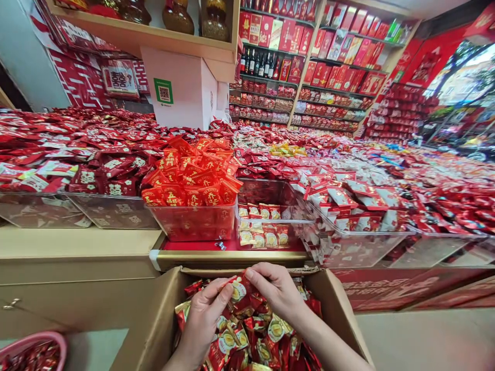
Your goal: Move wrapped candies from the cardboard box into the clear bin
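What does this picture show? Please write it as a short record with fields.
place: shop counter with clear bins of wrapped sweets
left hand: in the cardboard box, fingers on the red and gold packets
right hand: pinching one packet above the box
bin ahead: half-empty clear bin with the same kind of packets
beside it: bin of orange-red packets

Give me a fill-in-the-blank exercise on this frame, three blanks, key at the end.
1. Both hands, left hand and right hand, reach into a cardboard ____ of candies.
2. The bin straight above the hands is nearly ____.
3. The bin left of it is heaped with ____ packets.
4. At lower left is a ____ basket.

Missing words: box; empty; red; pink
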### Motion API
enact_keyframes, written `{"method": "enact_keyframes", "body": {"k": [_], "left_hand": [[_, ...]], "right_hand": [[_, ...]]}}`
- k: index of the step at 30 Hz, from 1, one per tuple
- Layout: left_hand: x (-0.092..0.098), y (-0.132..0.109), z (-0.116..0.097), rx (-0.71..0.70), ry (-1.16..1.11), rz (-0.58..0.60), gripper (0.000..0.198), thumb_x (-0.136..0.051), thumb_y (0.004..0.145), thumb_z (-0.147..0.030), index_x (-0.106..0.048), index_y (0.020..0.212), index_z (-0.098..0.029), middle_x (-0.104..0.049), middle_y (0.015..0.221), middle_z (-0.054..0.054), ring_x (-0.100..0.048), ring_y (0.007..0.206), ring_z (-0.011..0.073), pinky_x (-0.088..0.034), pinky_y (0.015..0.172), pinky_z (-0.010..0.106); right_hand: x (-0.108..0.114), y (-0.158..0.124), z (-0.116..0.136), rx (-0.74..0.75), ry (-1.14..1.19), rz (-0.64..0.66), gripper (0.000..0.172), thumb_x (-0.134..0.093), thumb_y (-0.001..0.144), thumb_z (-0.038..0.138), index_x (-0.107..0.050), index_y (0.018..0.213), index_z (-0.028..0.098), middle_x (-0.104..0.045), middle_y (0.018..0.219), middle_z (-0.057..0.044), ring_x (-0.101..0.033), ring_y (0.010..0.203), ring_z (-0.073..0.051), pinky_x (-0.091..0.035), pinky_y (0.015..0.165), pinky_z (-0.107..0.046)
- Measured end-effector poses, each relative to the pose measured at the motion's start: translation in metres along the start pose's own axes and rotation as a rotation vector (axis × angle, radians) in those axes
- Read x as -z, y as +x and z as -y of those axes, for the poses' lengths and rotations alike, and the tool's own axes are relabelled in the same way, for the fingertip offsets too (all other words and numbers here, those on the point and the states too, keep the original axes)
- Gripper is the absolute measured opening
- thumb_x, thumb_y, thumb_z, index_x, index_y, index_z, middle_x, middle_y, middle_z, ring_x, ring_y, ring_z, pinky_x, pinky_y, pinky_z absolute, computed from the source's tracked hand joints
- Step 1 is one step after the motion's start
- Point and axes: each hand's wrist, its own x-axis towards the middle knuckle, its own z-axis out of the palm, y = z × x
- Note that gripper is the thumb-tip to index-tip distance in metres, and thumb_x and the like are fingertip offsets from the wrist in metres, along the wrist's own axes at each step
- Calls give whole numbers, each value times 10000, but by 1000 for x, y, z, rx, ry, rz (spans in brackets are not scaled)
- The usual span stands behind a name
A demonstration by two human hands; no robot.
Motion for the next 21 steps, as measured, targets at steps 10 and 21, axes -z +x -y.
{"method": "enact_keyframes", "body": {"k": [10,21], "left_hand": [[-3,-2,3,41,-340,-231,239,-748,579,-333,-688,777,-214,-703,802,-12,-605,822,153,-482,764,206],[4,4,0,-23,-14,-254,354,-735,579,-368,-625,868,-196,-663,718,3,-584,621,130,-493,596,194]], "right_hand": [[-17,-16,5,9,177,-70,182,-541,779,339,-599,833,175,-601,742,-14,-527,655,-111,-434,594,-207],[104,143,106,-17,-988,-77,181,-452,846,219,-609,864,131,-626,877,-60,-557,802,-151,-429,731,-282]]}}
